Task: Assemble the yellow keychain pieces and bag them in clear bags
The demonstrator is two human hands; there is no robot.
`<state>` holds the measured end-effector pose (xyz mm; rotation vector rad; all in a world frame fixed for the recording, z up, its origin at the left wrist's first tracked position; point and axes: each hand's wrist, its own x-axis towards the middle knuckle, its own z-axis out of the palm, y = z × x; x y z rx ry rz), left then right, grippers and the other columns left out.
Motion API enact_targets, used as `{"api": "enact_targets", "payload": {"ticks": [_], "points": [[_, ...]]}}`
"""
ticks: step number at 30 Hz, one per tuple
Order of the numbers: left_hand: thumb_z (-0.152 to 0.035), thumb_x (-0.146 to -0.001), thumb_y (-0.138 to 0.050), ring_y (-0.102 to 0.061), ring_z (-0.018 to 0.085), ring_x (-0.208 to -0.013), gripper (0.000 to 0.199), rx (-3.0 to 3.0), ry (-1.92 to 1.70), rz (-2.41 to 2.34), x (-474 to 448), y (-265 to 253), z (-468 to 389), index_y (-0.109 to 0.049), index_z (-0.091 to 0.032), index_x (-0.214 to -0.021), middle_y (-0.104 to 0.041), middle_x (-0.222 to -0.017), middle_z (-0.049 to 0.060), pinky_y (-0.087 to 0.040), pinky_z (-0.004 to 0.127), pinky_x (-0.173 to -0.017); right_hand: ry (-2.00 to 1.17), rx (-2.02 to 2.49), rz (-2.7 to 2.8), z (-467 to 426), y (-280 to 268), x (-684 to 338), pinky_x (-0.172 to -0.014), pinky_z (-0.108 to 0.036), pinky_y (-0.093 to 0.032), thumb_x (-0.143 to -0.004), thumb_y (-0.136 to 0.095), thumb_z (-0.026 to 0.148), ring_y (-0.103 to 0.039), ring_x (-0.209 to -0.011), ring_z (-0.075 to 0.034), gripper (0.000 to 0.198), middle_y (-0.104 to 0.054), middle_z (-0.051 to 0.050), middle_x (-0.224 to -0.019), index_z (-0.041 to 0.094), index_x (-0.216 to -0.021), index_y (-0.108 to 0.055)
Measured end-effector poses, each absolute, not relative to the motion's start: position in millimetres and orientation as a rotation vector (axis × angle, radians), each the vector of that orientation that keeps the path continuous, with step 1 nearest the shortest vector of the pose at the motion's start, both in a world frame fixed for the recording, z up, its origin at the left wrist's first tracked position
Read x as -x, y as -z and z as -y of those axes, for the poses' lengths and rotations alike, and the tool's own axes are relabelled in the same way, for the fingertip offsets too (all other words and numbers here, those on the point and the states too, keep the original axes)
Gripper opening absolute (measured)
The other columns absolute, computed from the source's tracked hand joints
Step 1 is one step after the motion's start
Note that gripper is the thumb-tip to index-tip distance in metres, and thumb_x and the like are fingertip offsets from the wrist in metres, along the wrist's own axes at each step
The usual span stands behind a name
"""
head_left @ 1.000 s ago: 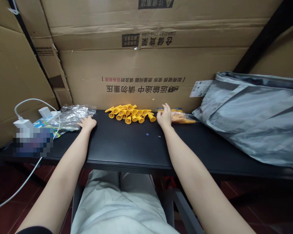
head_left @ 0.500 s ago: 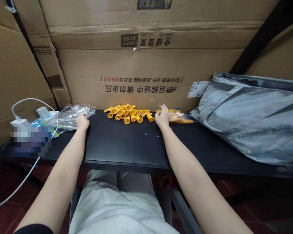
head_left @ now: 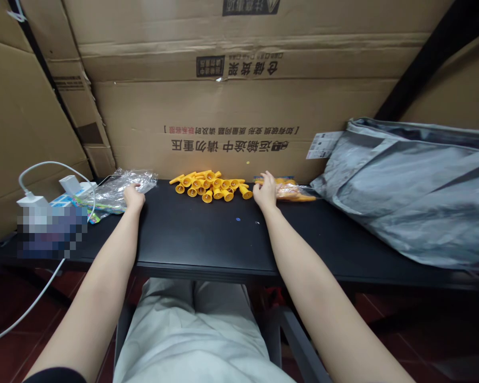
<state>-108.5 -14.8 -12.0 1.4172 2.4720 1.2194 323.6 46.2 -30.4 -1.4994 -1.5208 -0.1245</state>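
Note:
My left hand (head_left: 134,199) is at the right edge of a crumpled clear plastic bag (head_left: 117,190) on the left of the table. Its fingers are curled closed against the film, and their tips are partly hidden. Between my hands lies a heap of small yellow horn-shaped plastic pieces (head_left: 213,185), each with a flared, hollow end. Just right of the heap, my right hand (head_left: 266,192) rests with its fingers apart. It partly covers a clear packet of orange pieces (head_left: 295,190), touching or very near its left end.
A white charger with a cable (head_left: 35,205) and a white power strip (head_left: 66,199) stand at the left. A large grey bag (head_left: 415,197) fills the right side. Upright cardboard (head_left: 207,111) backs the black table (head_left: 199,234). A small blue dot lies on the tabletop.
My left hand has moved slightly left, and the clear plastic bag has shifted and turned a little with it. My right hand and the yellow heap stay put.

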Motion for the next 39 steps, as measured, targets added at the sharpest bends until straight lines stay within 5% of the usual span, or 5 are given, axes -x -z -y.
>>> {"api": "enact_targets", "payload": {"ticks": [9, 15, 20, 29, 39], "points": [[0.002, -0.06, -0.044, -0.06, 0.018, -0.086, 0.052, -1.786, -1.601, -2.175, 92.9, 5.2, 14.5, -0.066, -0.015, -0.104, -0.06, -0.105, 0.009, -0.049, 0.032, -0.087, 0.132, 1.51, 1.518, -47.8, 31.9, -324.9, -0.11, -0.062, -0.015, -0.076, -0.041, 0.016, -0.039, -0.131, -0.03, 0.047, -0.044, -0.021, -0.141, 0.013, -0.121, -0.052], [-0.001, -0.06, -0.044, -0.059, 0.013, -0.07, 0.058, -2.04, -1.18, -1.839, 76.6, 8.8, 13.2, -0.063, -0.015, -0.112, -0.066, -0.081, 0.002, -0.049, 0.025, -0.074, 0.106, 1.51, 1.498, -47.8, 31.9, -324.8, -0.11, -0.063, -0.013, -0.076, -0.042, 0.016, -0.04, -0.131, -0.03, 0.047, -0.044, -0.02, -0.141, 0.014, -0.122, -0.053], [0.001, -0.061, -0.046, -0.063, 0.017, -0.076, 0.054, -2.026, -0.824, -2.052, 76.1, 13.2, 13.8, -0.068, -0.013, -0.107, -0.068, -0.075, 0.004, -0.048, 0.026, -0.078, 0.112, 1.49, 1.497, -45.4, 28.1, -322.7, -0.11, -0.064, -0.014, -0.076, -0.042, 0.015, -0.04, -0.131, -0.031, 0.046, -0.044, -0.021, -0.141, 0.013, -0.12, -0.053], [-0.005, -0.069, -0.052, -0.06, 0.028, -0.108, 0.043, -1.889, -0.76, -2.431, 90.8, 20.8, 8.9, -0.07, -0.015, -0.107, -0.064, -0.11, 0.015, -0.047, 0.036, -0.093, 0.247, 1.307, 1.642, -36.0, 6.1, -299.5, -0.11, -0.065, -0.014, -0.08, -0.04, 0.014, -0.042, -0.131, -0.028, 0.044, -0.046, -0.018, -0.141, 0.015, -0.122, -0.052], [-0.009, -0.068, -0.055, -0.064, 0.031, -0.098, 0.024, -1.83, -0.768, -2.472, 86.1, 16.9, 13.4, -0.072, -0.015, -0.085, -0.069, -0.1, 0.017, -0.05, 0.038, -0.084, 0.239, 1.249, 1.881, -12.3, -10.3, -263.8, -0.11, -0.054, -0.027, -0.083, -0.039, 0.013, -0.045, -0.128, -0.027, 0.042, -0.051, -0.017, -0.136, 0.014, -0.123, -0.054]]}}
